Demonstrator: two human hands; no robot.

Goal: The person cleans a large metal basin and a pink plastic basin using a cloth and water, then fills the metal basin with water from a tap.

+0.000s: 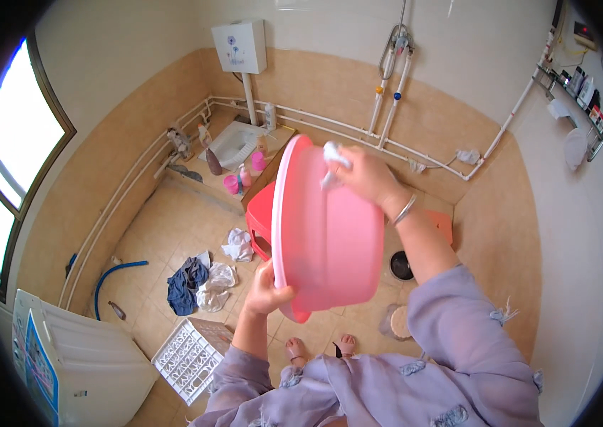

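Note:
A pink plastic basin (352,229) is held up on its side before me, its rim facing left and its outer wall towards me. My left hand (267,291) grips the lower part of the rim, thumb on the outside. In my right hand (363,173) is a bunched white cloth (334,156), pressed against the upper outer wall of the basin; the cloth is slightly blurred. Behind the basin a red plastic stool (262,213) is partly hidden. The inside of the basin is out of sight.
A squat toilet (232,147) sits on a raised step with bottles and pink cups. Clothes (186,283) lie on the tiled floor near an overturned white plastic basket (189,357). A washing machine (88,363) stands at left, a blue hose (99,288) beyond it.

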